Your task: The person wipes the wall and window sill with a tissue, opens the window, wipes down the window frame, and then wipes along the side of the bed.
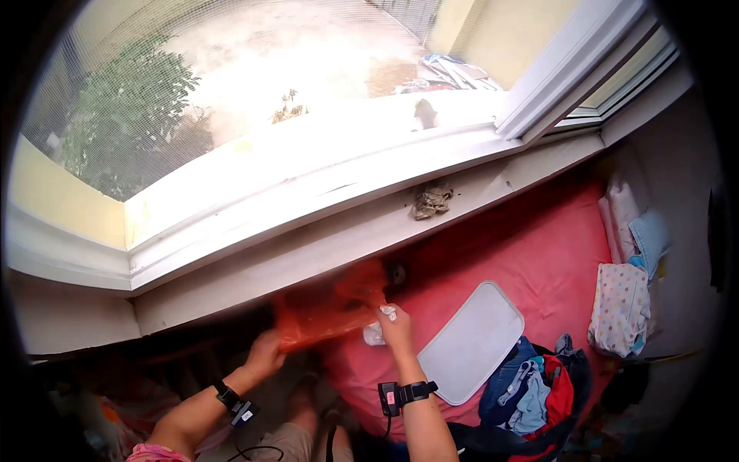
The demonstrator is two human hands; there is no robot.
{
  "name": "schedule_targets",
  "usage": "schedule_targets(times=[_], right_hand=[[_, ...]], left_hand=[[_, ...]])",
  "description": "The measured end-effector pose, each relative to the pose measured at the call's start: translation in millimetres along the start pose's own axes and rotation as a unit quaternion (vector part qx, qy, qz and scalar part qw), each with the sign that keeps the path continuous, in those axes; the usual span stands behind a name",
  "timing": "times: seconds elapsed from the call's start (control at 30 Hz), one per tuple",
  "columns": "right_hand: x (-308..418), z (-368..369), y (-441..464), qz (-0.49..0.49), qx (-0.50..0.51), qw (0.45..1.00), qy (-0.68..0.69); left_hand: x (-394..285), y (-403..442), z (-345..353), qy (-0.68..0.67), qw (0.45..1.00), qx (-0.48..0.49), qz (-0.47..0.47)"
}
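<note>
A thin, see-through red plastic bag [327,319] is stretched between my two hands, just below the window sill. My left hand [265,352] is closed on its lower left edge. My right hand [396,327] is closed at the bag's right side, with a crumpled white wad [374,333], like tissue or cloth, beside and between its fingers. Whether the wad is inside or outside the bag I cannot tell. Part of the bag is blurred.
A crumpled grey-brown rag [432,202] lies on the window sill [308,245]. On the pink-red bed cover [554,231] are a pale rounded board [473,346], a heap of clothes [531,393] and folded dotted bedding [620,304]. A screened window [323,173] rises ahead.
</note>
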State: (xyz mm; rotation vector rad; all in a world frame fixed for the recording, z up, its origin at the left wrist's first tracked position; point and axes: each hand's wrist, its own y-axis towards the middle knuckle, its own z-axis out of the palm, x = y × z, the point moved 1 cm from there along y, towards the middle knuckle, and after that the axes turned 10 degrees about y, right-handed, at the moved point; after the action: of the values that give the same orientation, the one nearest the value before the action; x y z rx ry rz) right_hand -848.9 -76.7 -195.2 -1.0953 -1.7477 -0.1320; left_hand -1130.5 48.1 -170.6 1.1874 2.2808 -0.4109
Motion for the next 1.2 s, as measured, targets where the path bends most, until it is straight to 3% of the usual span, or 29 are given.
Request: schedule_targets(times=[0.07,0.1,0.2,0.23,0.27,0.3,0.37,0.47,0.57,0.73,0.93,1.03,1.2], right_hand=[[20,0,-28,0.015,0.024,0.963,0.268],[27,2,-40,0.050,0.039,0.947,0.316],[26,17,-69,0.055,0.081,0.942,0.321],[35,19,-75,0.056,0.081,0.943,0.318],[46,22,-83,0.068,0.137,0.927,0.341],[53,26,-89,0.079,0.193,0.908,0.364],[59,35,-93,0.102,0.235,0.888,0.382],[63,49,-102,0.113,0.303,0.864,0.386],[55,66,-113,0.079,0.385,0.864,0.316],[22,101,-122,0.046,0.433,0.864,0.252],[-62,171,-128,-0.016,0.330,0.929,0.169],[-99,194,-133,0.115,0.304,0.927,0.187],[-152,206,-152,0.174,0.277,0.929,0.175]], left_hand=[[-2,-4,-17,-0.013,1.000,-0.009,-0.003],[-7,-2,-33,-0.050,0.999,0.012,-0.004],[-4,-18,-58,-0.100,0.994,0.037,-0.018],[2,-28,-63,-0.158,0.981,0.084,-0.077],[8,-40,-65,-0.215,0.958,0.130,-0.136],[14,-52,-64,-0.216,0.958,0.129,-0.137],[18,-71,-66,-0.457,0.808,0.078,-0.362],[18,-94,-74,-0.513,0.770,-0.046,-0.376],[13,-115,-86,-0.481,0.775,-0.118,-0.391],[22,-163,-74,-0.459,0.769,-0.168,-0.411],[46,-204,-28,-0.384,0.753,-0.252,-0.472],[68,-217,-8,-0.367,0.761,-0.222,-0.487],[86,-190,7,-0.368,0.770,-0.197,-0.483]])
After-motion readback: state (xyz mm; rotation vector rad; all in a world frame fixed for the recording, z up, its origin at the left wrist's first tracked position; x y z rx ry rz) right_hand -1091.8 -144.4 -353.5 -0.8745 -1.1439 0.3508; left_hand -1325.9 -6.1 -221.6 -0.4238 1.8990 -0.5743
